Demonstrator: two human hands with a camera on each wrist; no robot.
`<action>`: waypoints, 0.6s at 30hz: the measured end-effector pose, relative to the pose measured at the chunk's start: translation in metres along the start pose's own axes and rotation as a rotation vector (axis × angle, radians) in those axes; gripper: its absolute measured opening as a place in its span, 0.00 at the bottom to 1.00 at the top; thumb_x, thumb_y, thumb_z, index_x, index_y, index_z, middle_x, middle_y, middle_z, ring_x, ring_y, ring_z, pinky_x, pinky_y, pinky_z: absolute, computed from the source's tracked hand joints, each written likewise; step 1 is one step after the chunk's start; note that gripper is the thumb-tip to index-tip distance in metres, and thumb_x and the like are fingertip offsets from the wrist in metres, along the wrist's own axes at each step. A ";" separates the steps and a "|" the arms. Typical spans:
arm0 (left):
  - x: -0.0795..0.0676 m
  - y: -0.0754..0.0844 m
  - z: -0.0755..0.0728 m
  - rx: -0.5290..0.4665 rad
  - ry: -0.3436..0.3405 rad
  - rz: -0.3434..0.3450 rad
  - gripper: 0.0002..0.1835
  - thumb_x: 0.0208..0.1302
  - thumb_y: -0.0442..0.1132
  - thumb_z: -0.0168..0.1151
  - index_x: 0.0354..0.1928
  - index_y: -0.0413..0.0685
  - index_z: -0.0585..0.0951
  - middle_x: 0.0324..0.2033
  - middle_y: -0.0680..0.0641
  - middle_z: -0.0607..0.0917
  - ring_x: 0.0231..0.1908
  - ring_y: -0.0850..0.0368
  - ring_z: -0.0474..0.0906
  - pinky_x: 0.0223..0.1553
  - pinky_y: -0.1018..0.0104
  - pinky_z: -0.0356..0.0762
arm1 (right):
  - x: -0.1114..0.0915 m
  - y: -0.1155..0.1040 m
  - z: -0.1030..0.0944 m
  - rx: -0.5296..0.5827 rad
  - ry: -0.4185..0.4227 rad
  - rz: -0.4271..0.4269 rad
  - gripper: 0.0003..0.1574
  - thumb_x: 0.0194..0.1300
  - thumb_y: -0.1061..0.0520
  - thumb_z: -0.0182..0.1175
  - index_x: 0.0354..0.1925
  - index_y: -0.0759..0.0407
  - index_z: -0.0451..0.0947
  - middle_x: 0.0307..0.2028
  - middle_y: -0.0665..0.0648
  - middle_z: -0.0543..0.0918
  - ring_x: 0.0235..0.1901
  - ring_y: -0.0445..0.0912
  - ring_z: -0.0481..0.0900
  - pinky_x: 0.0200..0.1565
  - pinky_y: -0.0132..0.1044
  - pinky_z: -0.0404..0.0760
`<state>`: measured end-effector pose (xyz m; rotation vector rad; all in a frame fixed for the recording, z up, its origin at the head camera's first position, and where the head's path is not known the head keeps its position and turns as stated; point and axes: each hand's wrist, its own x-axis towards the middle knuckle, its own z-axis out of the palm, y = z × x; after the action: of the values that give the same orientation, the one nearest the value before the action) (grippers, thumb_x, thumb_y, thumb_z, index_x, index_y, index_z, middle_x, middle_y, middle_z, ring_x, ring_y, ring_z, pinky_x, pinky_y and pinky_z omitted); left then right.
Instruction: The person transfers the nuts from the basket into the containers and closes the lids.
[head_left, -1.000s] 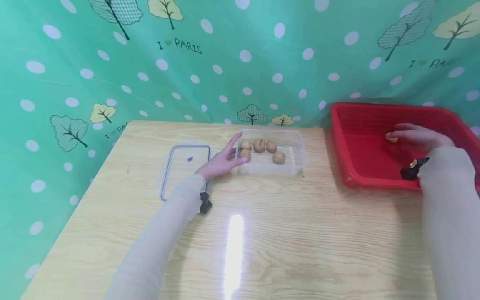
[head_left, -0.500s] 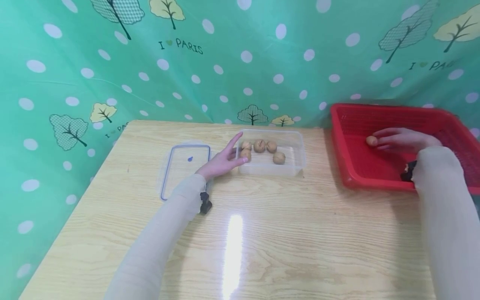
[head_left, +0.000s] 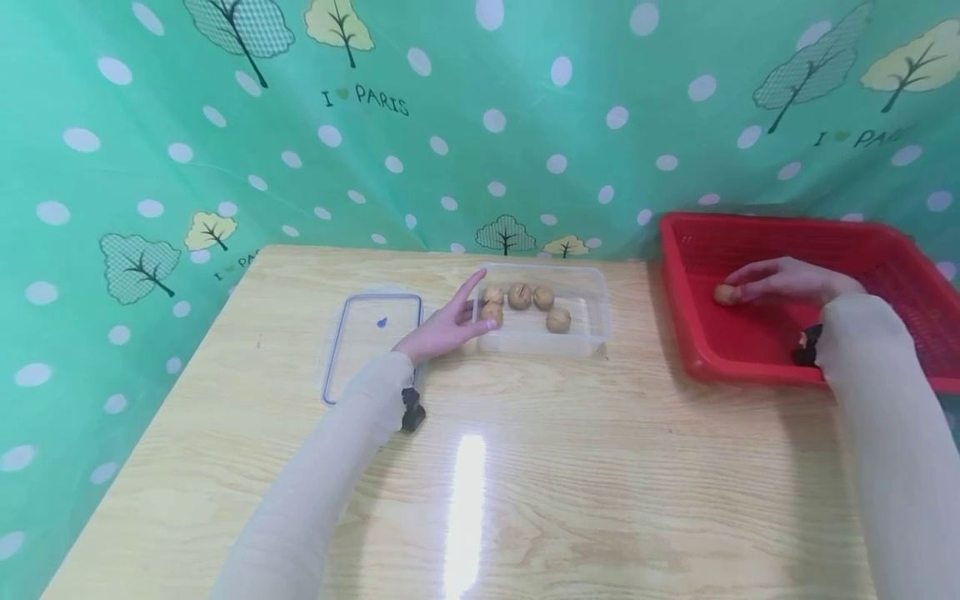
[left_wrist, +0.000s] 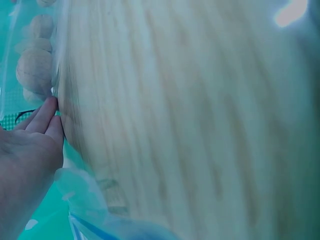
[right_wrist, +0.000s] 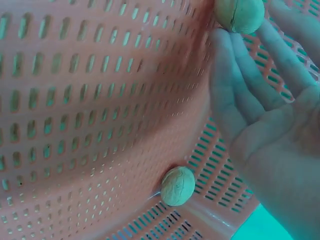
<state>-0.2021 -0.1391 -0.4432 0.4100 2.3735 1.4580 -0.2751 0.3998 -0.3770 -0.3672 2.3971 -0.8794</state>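
Walnut (head_left: pixel 725 294) at the tips of the right hand (head_left: pixel 802 281), near the left end of the red plastic basket (head_left: pixel 757 372). What counts most, we judge, is that the nut lies just beyond the fingertips, on their left in the head view, not deep in the palm; any hold would be by the tips alone. Fingers reach out long and the thumb stands a little apart; at least some tips touch the shell, but whether thumb and fingers truly pinch it we cannot tell. Nearly round, so we read no sure long axis. Right hand is far the nearer; left hand (head_left: pixel 442 327) rests spread, fingers fairly straight, at the left end of the clear plastic box (head_left: pixel 525 342), well apart, across the table (head_left: pixel 600 483). Five loose walnuts (head_left: pixel 558 320) lie in that box; a blue-edged lid (head_left: pixel 375 350) lies beyond its left end, partly under the left arm. Hard to make out: the right wrist view cuts the touched nut and the thumb at its top edge; that same view shows a second walnut (right_wrist: pixel 177 186) down by the basket wall, which we cannot find from the head.
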 end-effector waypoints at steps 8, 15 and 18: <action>0.002 0.002 0.003 -0.016 -0.004 0.007 0.47 0.65 0.54 0.62 0.74 0.83 0.40 0.72 0.38 0.54 0.67 0.43 0.60 0.61 0.44 0.65 | 0.004 -0.003 0.004 0.070 -0.078 0.083 0.37 0.59 0.55 0.69 0.63 0.65 0.68 0.53 0.61 0.81 0.52 0.56 0.78 0.51 0.48 0.79; 0.001 0.001 0.002 -0.021 -0.001 0.009 0.47 0.65 0.54 0.62 0.74 0.81 0.40 0.72 0.36 0.54 0.67 0.41 0.59 0.62 0.43 0.64 | 0.004 -0.006 0.007 0.111 -0.085 0.106 0.35 0.61 0.55 0.67 0.61 0.68 0.68 0.51 0.62 0.82 0.51 0.56 0.78 0.52 0.48 0.78; 0.000 -0.001 0.002 -0.017 0.002 0.015 0.47 0.65 0.54 0.62 0.74 0.81 0.40 0.72 0.37 0.54 0.67 0.41 0.59 0.62 0.42 0.63 | 0.005 -0.008 0.008 0.135 -0.087 0.111 0.35 0.61 0.56 0.67 0.61 0.68 0.67 0.51 0.63 0.82 0.51 0.55 0.78 0.51 0.47 0.79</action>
<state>-0.2012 -0.1378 -0.4454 0.4226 2.3634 1.4847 -0.2740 0.3875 -0.3793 -0.2133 2.2411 -0.9485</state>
